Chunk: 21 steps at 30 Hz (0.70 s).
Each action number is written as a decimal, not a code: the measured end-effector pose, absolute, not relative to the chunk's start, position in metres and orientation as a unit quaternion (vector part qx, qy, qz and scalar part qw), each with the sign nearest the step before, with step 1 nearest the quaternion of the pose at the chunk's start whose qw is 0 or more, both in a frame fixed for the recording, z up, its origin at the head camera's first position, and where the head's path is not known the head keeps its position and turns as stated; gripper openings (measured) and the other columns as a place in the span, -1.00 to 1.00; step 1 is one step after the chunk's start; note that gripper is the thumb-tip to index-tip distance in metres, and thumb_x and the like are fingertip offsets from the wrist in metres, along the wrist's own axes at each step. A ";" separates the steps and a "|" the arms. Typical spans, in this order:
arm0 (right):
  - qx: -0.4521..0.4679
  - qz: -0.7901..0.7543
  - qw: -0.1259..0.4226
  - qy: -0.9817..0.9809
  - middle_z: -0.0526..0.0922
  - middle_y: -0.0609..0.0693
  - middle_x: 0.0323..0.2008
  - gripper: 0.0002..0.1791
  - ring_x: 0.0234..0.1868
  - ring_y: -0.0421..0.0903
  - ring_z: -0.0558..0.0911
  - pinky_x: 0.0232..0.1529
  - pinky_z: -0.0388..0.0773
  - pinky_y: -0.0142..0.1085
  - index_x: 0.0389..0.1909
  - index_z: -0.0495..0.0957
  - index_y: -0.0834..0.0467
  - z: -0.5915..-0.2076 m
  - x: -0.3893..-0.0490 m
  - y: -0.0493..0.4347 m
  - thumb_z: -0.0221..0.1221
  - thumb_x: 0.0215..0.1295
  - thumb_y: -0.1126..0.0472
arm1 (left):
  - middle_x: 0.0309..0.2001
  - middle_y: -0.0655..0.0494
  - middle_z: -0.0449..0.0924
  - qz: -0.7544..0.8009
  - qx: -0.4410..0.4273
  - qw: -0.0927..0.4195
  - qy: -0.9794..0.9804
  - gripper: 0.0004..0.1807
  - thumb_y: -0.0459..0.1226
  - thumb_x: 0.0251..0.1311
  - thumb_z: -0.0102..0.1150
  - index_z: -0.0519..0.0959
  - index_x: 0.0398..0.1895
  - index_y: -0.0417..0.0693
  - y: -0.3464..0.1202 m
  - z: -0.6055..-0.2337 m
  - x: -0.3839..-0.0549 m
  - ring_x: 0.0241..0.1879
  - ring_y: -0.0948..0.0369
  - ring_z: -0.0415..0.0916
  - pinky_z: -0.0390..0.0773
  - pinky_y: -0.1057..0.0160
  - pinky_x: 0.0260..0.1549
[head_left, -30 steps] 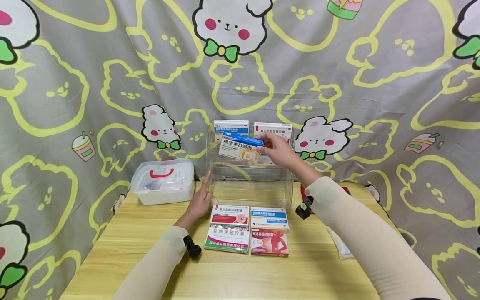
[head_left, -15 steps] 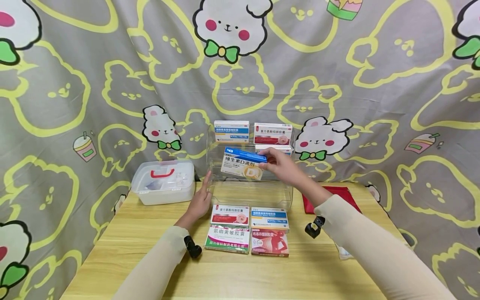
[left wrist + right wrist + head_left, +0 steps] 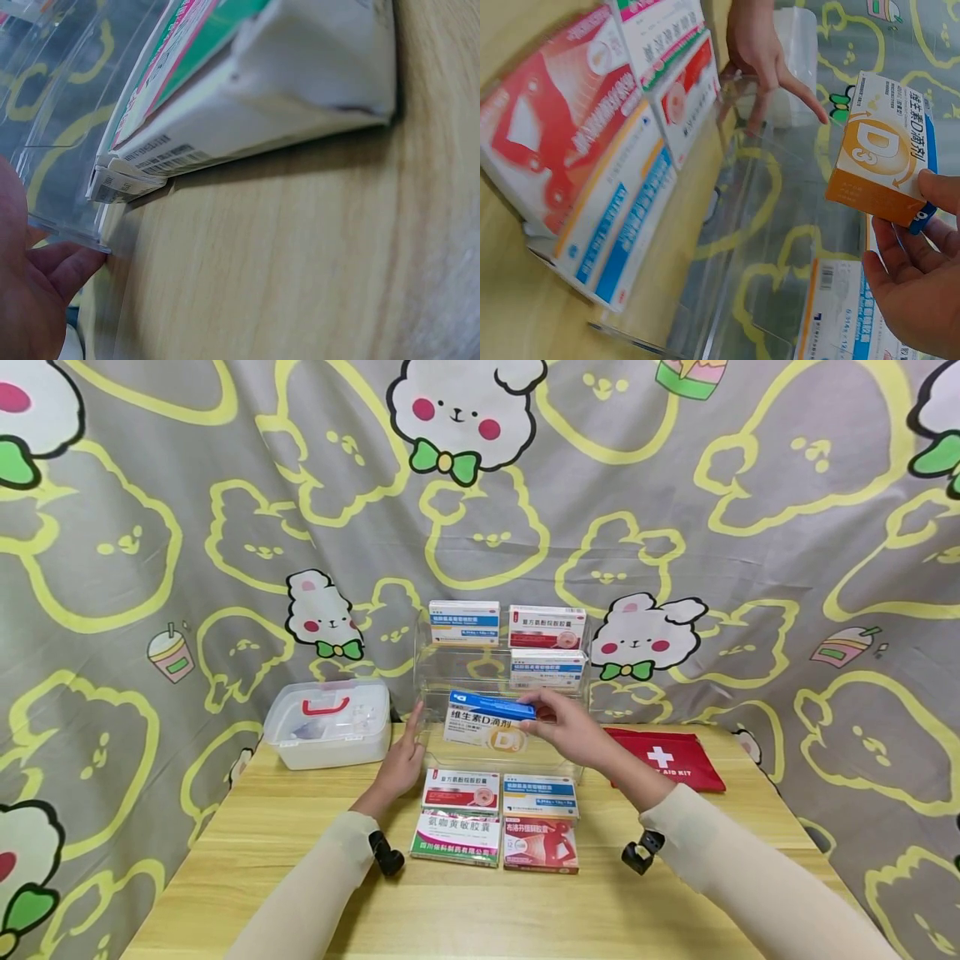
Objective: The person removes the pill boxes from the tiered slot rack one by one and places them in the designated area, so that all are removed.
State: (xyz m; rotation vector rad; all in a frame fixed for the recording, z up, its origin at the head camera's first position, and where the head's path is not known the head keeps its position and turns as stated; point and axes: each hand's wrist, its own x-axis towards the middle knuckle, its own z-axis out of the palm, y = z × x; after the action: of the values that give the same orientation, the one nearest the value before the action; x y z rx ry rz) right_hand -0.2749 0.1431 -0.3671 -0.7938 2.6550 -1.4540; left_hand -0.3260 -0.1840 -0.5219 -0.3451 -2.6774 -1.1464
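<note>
**Right hand (image 3: 567, 731) pinches a white, orange and blue cardboard box (image 3: 480, 728) in front of a clear plastic tiered rack (image 3: 465, 665)**

The cardboard box is in the air before the lower part of the rack, its lettered face towards the near side and its blue edge uppermost, tilted down slightly to the right. The right hand's fingers are closed on its right end, thumb against the lettered face. Whether the box touches the rack cannot be told.

The left hand (image 3: 402, 762) rests at the rack's left side, index finger straight along it; its other fingers are partly hidden, so how far they are bent is unclear.

On the rack's top tier stand a white-and-blue carton (image 3: 464, 624) at left and a white-and-red carton (image 3: 547, 627) at right; a second white-and-blue carton (image 3: 548, 669) stands below the latter.

Near the rack, four medicine boxes lie in two columns on the pale wooden bench (image 3: 600, 910): red-and-white (image 3: 461, 791) and green-and-white (image 3: 455, 839) at left, blue-and-white (image 3: 539, 797) and red (image 3: 540, 845) at right.

Far left sits a translucent plastic case (image 3: 337, 754) with a red handle; right of the rack lies a red first-aid pouch (image 3: 663, 760).
</note>
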 end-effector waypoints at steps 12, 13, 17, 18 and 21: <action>-0.224 -0.452 0.048 0.862 0.68 -0.06 -0.03 -0.63 0.03 -0.04 0.64 0.16 0.60 -0.05 0.16 0.60 0.09 -0.406 -0.244 0.141 0.32 0.38 0.12 | 0.54 -0.19 0.23 -0.386 -0.122 0.110 -0.908 -0.11 -0.43 0.48 -0.15 -0.26 0.70 0.35 -0.185 -0.520 -0.324 -0.35 -0.06 0.58 0.47 0.03 -0.34; -0.223 -0.451 0.052 0.863 0.68 -0.06 -0.05 -0.63 0.02 -0.05 0.64 0.15 0.60 -0.06 0.15 0.60 0.09 -0.409 -0.241 0.140 0.33 0.38 0.12 | 0.54 -0.18 0.22 -0.388 -0.122 0.110 -0.907 -0.11 -0.43 0.49 -0.15 -0.26 0.70 0.34 -0.185 -0.520 -0.324 -0.34 -0.06 0.59 0.47 0.01 -0.32; -0.229 -0.449 0.062 0.862 0.68 -0.09 -0.11 -0.67 -0.06 -0.10 0.63 0.06 0.61 -0.17 0.11 0.61 0.09 -0.421 -0.230 0.138 0.33 0.38 0.12 | 0.56 -0.17 0.20 -0.393 -0.122 0.106 -0.905 -0.12 -0.43 0.50 -0.15 -0.26 0.70 0.32 -0.184 -0.519 -0.323 -0.33 -0.06 0.61 0.47 -0.01 -0.29; -0.233 -0.448 0.063 0.861 0.68 -0.09 -0.11 -0.68 -0.07 -0.10 0.63 0.04 0.61 -0.19 0.10 0.61 0.09 -0.424 -0.228 0.137 0.33 0.38 0.13 | 0.57 -0.16 0.19 -0.393 -0.121 0.104 -0.905 -0.12 -0.43 0.50 -0.16 -0.26 0.70 0.32 -0.184 -0.519 -0.323 -0.37 -0.06 0.59 0.46 -0.01 -0.31; -0.241 -0.449 0.070 0.858 0.67 -0.09 -0.11 -0.69 -0.09 -0.09 0.62 0.00 0.61 -0.24 0.09 0.62 0.10 -0.433 -0.220 0.135 0.32 0.39 0.13 | 0.57 -0.15 0.18 -0.390 -0.120 0.104 -0.907 -0.13 -0.42 0.50 -0.17 -0.27 0.70 0.32 -0.184 -0.519 -0.323 -0.42 -0.01 0.55 0.44 0.02 -0.35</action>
State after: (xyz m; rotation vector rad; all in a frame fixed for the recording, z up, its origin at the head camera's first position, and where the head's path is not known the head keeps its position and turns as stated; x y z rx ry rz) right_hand -0.2202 0.1353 -0.4335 -0.7251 2.5807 -1.3510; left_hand -0.3232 -0.1839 -0.5187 -0.3538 -2.6760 -1.1499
